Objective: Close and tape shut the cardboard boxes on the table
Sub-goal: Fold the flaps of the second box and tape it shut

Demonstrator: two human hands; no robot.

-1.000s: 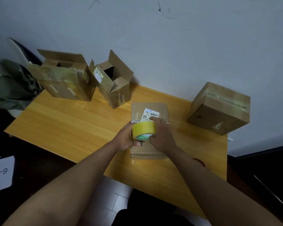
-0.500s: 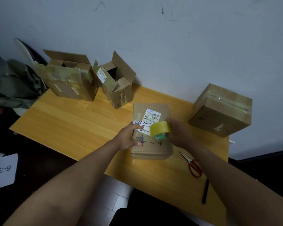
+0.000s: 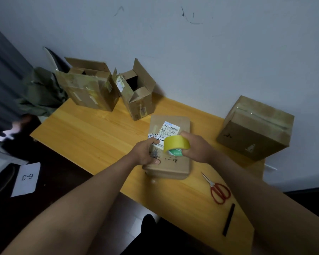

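While the flat closed brown cardboard box (image 3: 170, 162) sat near the middle of the yellow wooden table (image 3: 92, 137), its top was pinned down by the left hand (image 3: 145, 153), fingers curled at the near left edge. A white barcode shipping label (image 3: 170, 130) and some black handwriting were seen on the lid, too small to be read tbh. A roll of yellow tape (image 3: 176, 145) was gripped by the right hand (image 3: 198, 150) just above the box. Four boxes were counted: two open-flapped ones at the back left (image 3: 89, 89) (image 3: 138, 94) and a taped one at the right (image 3: 254, 127). Red-handled scissors (image 3: 217, 190) and a black stick (image 3: 228, 219) were left near the right forearm. "6-3" was written on a white card (image 3: 26, 179) on the floor.
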